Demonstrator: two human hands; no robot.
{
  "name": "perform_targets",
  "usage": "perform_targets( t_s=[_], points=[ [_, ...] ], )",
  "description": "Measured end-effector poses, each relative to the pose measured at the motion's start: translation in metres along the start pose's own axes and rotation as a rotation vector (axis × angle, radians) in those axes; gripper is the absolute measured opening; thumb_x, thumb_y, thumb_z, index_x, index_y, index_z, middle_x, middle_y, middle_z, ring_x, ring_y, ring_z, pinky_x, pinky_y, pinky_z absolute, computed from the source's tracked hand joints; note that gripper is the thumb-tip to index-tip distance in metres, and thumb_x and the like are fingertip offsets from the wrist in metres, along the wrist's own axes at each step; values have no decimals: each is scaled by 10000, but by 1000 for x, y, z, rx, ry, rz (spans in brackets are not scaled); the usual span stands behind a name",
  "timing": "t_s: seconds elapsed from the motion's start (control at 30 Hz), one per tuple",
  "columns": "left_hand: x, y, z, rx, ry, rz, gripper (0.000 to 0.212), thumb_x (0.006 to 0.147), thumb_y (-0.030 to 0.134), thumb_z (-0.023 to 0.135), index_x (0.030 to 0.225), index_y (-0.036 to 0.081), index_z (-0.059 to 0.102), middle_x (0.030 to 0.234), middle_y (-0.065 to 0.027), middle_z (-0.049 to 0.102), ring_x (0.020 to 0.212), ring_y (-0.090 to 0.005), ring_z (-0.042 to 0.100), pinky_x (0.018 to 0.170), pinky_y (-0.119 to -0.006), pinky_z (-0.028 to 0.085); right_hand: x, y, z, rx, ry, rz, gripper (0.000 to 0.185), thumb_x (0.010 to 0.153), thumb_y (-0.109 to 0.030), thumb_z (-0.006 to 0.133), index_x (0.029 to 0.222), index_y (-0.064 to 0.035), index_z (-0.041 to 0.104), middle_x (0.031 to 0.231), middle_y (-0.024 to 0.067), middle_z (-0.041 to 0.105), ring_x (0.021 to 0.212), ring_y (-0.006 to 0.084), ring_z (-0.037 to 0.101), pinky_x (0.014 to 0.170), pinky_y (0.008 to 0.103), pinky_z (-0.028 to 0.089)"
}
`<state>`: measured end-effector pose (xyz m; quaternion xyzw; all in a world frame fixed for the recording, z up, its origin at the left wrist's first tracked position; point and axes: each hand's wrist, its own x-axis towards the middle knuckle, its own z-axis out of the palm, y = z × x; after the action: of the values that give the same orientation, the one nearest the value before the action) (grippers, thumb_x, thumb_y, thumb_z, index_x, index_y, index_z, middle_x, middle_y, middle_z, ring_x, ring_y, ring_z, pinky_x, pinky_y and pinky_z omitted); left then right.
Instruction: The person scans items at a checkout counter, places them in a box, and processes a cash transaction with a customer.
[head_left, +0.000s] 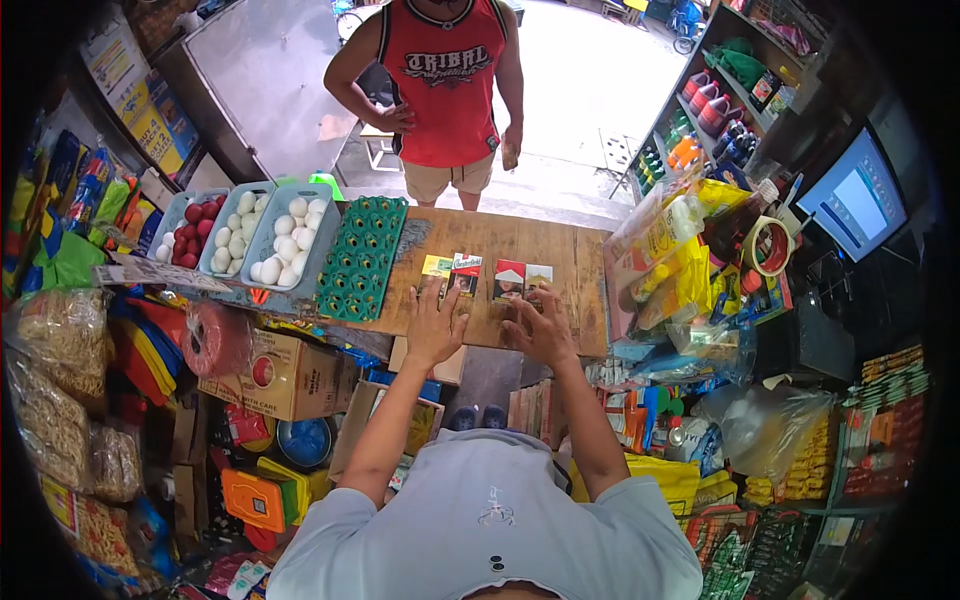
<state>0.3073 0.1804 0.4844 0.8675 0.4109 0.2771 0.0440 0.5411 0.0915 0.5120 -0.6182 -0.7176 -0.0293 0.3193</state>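
Observation:
Four cigarette packs lie in two pairs on a wooden counter (442, 234). In the left pair are a yellow-and-white pack (436, 268) and a red-and-white Chesterfield pack (466, 274). The right pair has a red-and-white pack (510, 280) beside a pale, gold-toned pack (538, 276). My left hand (435, 325) rests with spread fingers at the near edge of the left pair, its fingertips over the yellow pack's lower part. My right hand (545, 328) has its fingers apart at the near edge of the right pair, touching or just above the packs. Neither hand grips a pack.
Left along the counter stand a green plastic egg tray (363, 259) and blue-grey baskets (289, 196) of white and red eggs. Plastic-wrapped goods (660, 262) and a tape roll (769, 246) crowd the right end. A person in a red sleeveless shirt (450, 90) stands across the counter.

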Motion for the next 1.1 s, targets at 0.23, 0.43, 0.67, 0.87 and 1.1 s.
perform_targets(
  t_s=[0.23, 0.43, 0.67, 0.87, 1.1],
  points=[
    [0, 5, 6, -42, -38, 89, 709, 851, 366, 637, 1452, 115, 356, 1458, -224, 346, 1412, -396, 263, 1138, -632, 146, -2, -15, 10, 27, 8, -10, 470, 776, -324, 757, 1186, -145, 614, 1210, 159, 479, 1277, 418, 397, 1079, 543, 335],
    [-5, 6, 8, -79, 171, -18, 835, 790, 324, 712, 1467, 99, 279, 1445, -247, 285, 1376, -470, 245, 1125, -643, 165, -3, -18, 4, -38, 206, 13, 658, 744, -315, 783, 1293, -106, 487, 1302, 241, 427, 1231, 467, 415, 1043, 544, 351],
    [-9, 4, 17, -117, 368, -84, 804, 757, 289, 734, 1379, 18, 303, 1349, -237, 313, 1311, -437, 300, 1121, -625, 194, -32, -28, 29, -143, 300, 258, 707, 765, -348, 770, 1333, -83, 441, 1333, 265, 426, 1232, 444, 426, 1022, 522, 363],
    [0, 8, 8, -25, 249, -127, 763, 725, 310, 725, 1324, 24, 350, 1286, -237, 387, 1252, -424, 367, 1087, -594, 264, -30, -32, 27, -220, 205, 297, 588, 795, -353, 732, 1285, -106, 521, 1333, 214, 462, 1172, 416, 471, 981, 511, 380],
    [-2, 12, 3, 15, 237, -177, 698, 714, 331, 718, 1300, 86, 426, 1276, -241, 401, 1228, -421, 403, 1084, -571, 284, -27, -32, 26, -252, 232, 277, 529, 795, -357, 718, 1246, -121, 573, 1271, 179, 518, 1152, 377, 489, 989, 492, 375]
  ],
)
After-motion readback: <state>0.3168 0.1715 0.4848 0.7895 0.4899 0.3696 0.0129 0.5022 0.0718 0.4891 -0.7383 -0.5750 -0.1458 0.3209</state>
